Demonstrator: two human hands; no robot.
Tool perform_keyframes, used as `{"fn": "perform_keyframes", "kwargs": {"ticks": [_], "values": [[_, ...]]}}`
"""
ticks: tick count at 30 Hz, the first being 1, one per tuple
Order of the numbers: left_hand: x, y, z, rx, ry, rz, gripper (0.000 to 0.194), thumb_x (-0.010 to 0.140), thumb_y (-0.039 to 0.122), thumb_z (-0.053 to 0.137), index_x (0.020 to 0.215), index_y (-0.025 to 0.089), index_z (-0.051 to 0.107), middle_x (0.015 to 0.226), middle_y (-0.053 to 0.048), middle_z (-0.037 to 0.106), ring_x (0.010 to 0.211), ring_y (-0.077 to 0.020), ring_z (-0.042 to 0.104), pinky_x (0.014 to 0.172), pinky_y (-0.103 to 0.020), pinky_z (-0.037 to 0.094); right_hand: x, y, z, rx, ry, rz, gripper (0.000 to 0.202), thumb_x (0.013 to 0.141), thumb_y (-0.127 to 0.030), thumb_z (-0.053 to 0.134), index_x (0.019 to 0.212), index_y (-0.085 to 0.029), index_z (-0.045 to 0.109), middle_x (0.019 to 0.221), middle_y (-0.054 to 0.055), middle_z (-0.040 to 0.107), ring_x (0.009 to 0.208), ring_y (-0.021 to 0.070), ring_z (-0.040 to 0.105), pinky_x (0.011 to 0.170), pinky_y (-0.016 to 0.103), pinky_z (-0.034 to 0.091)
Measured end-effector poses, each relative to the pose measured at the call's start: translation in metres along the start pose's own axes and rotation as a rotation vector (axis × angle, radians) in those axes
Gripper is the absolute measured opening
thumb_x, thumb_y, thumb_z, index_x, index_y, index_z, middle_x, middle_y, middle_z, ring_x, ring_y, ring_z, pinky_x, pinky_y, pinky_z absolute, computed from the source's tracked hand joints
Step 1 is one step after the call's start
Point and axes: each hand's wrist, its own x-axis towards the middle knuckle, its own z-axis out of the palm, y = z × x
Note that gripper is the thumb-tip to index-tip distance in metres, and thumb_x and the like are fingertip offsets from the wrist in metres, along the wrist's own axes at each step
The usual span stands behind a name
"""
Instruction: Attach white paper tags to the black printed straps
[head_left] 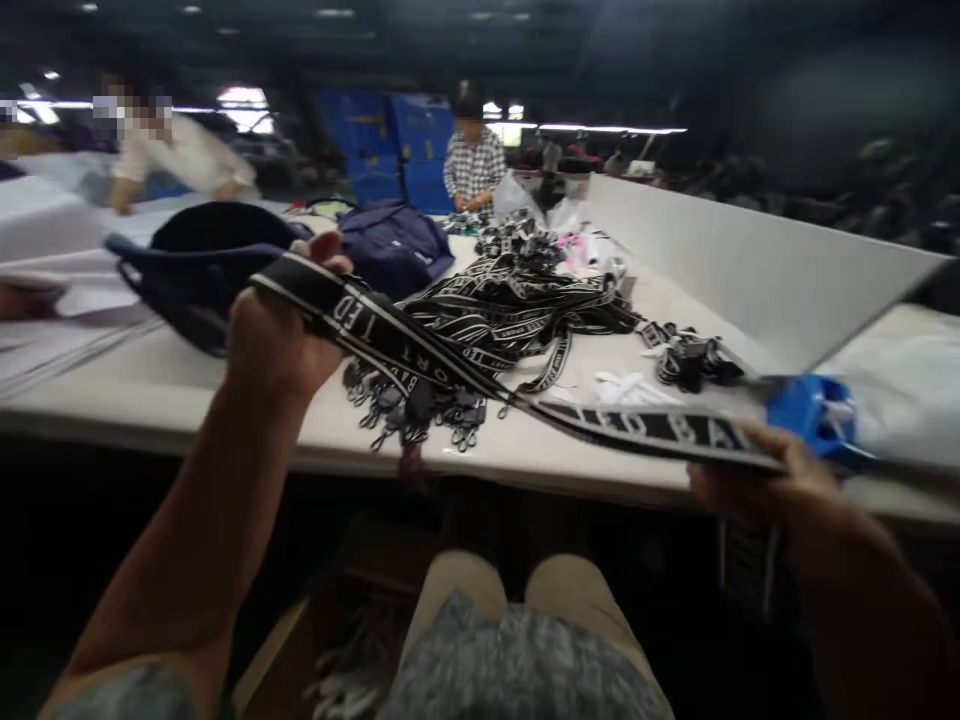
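1. Left hand (277,335) up and closed around one end of a black strap (450,365) with white lettering, thumb pinned on top, held just above the near edge of the table (187,385).
2. Right hand (765,480) low at the table's near right edge, fingers pinching the other end of the same strap, so the band runs taut between both hands, off the table surface.
3. One strap up and stretched out; a big tangled strap pile (517,300) waiting mid-table, just behind the held one. Looks like most of the heap not yet handled, though hard to say how many are finished.
4. Cluster of black clips (420,410) lying at the table's near edge, under the stretched strap.
5. Navy bag (202,265) at the table's left side, mouth open toward the camera, inside too dark to read.
6. Blue container (814,410) on the table just past the right hand, contents blurred.
7. White board (750,260) propped along the table's right side; two other people at the far end, hands busy on their own work.
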Motion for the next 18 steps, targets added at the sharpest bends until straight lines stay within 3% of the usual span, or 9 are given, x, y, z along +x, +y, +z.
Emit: {"fn": "perform_keyframes", "kwargs": {"ticks": [2,4,7,10,12,14,16,18], "values": [[-0.014,-0.002,-0.008,-0.137,-0.053,-0.189,0.033,0.100,0.018,0.033,0.085,0.014,0.063,0.060,0.002,0.064,0.057,-0.0064,0.052,0.060,-0.019,0.050,-0.015,0.063,0.012,0.023,-0.142,0.208,0.025,0.059,-0.042,0.084,0.065,-0.026,0.066,0.051,0.000,0.042,0.043,0.0076,0.029,0.042,0.030,0.012],[-0.030,-0.013,-0.017,-0.185,-0.072,-0.365,0.034,0.102,0.024,0.034,0.088,0.014,0.063,0.055,0.004,0.059,0.052,-0.0053,0.048,0.058,-0.018,0.048,-0.029,0.114,0.026,0.137,-0.312,0.344,0.042,0.053,-0.054,0.085,0.079,-0.028,0.066,0.054,-0.001,0.041,0.045,0.0093,0.027,0.043,0.029,0.015],[-0.055,-0.039,-0.036,-0.170,-0.095,-0.520,0.032,0.100,0.021,0.035,0.091,0.012,0.064,0.060,0.001,0.061,0.055,-0.0082,0.055,0.059,-0.021,0.050,-0.041,0.159,0.048,0.251,-0.585,0.463,0.076,0.048,-0.068,0.083,0.110,-0.028,0.062,0.056,-0.004,0.043,0.046,0.0102,0.028,0.044,0.026,0.024],[-0.077,-0.065,-0.054,-0.148,-0.022,-0.668,0.023,0.093,0.014,0.041,0.089,0.010,0.063,0.060,-0.002,0.061,0.053,-0.0112,0.058,0.057,-0.023,0.050,-0.044,0.170,0.057,0.197,-0.832,0.437,0.085,0.049,-0.077,0.078,0.114,-0.025,0.064,0.071,0.002,0.058,0.055,0.0163,0.047,0.059,0.034,0.044],[-0.087,-0.077,-0.061,-0.154,0.021,-0.750,0.019,0.089,0.011,0.045,0.090,0.009,0.063,0.061,-0.002,0.060,0.052,-0.0120,0.058,0.054,-0.023,0.050,-0.042,0.166,0.057,0.104,-0.995,0.417,0.075,0.061,-0.077,0.072,0.113,-0.023,0.068,0.076,0.005,0.064,0.064,0.0197,0.054,0.069,0.036,0.047],[-0.091,-0.085,-0.061,-0.158,0.024,-0.793,0.018,0.086,0.009,0.045,0.090,0.008,0.063,0.060,-0.003,0.059,0.051,-0.0121,0.058,0.053,-0.022,0.049,-0.040,0.158,0.059,-0.006,-1.106,0.423,0.061,0.077,-0.066,0.068,0.120,-0.022,0.067,0.079,0.006,0.068,0.071,0.0203,0.057,0.069,0.032,0.046],[-0.092,-0.089,-0.056,-0.173,0.004,-0.802,0.019,0.085,0.008,0.045,0.088,0.007,0.063,0.060,-0.003,0.058,0.050,-0.0110,0.056,0.054,-0.021,0.049,-0.037,0.150,0.067,-0.037,-1.153,0.437,0.060,0.084,-0.054,0.068,0.135,-0.024,0.057,0.092,0.007,0.071,0.082,0.0198,0.061,0.072,0.030,0.047],[-0.090,-0.092,-0.046,-0.194,-0.036,-0.801,0.019,0.084,0.007,0.045,0.088,0.006,0.064,0.060,-0.003,0.058,0.050,-0.0100,0.055,0.055,-0.021,0.049,-0.035,0.145,0.082,0.052,-1.165,0.481,0.075,0.086,-0.046,0.070,0.150,-0.026,0.037,0.108,0.008,0.071,0.092,0.0185,0.064,0.080,0.029,0.049]]}}
